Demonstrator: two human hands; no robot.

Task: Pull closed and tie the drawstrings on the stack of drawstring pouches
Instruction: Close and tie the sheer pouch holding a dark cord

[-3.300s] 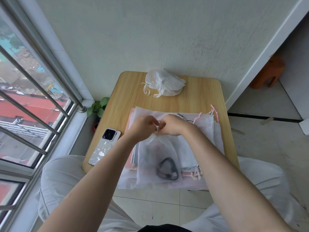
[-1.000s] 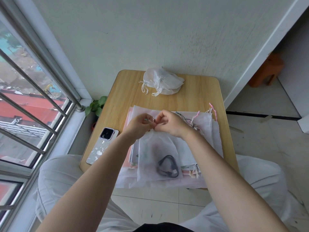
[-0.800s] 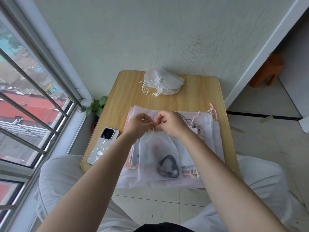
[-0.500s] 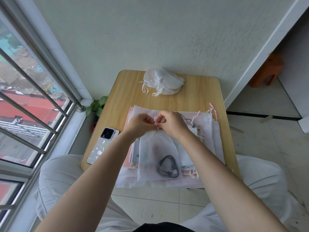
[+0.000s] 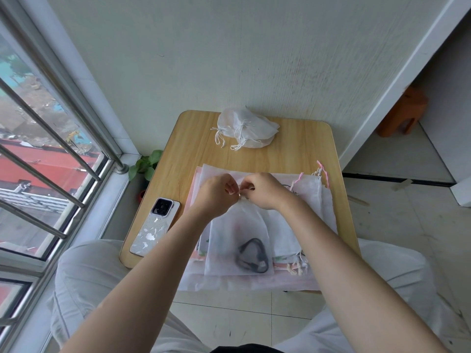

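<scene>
From the head camera, the left hand (image 5: 216, 193) and right hand (image 5: 262, 191) both pinch the string (image 5: 240, 194) at the gathered neck of the top pouch (image 5: 237, 240), which lies on the stack (image 5: 316, 200) on the table (image 5: 300, 151).

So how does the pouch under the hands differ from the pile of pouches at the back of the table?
The pouch under the hands lies flat on the unfinished stack, a dark looped object showing through it; the pile at the back is bunched and rounded. The left hand and right hand pinch the near pouch's drawstring at its neck; the back pile's strings hang loose and untouched. Both are white, thin fabric.
</scene>
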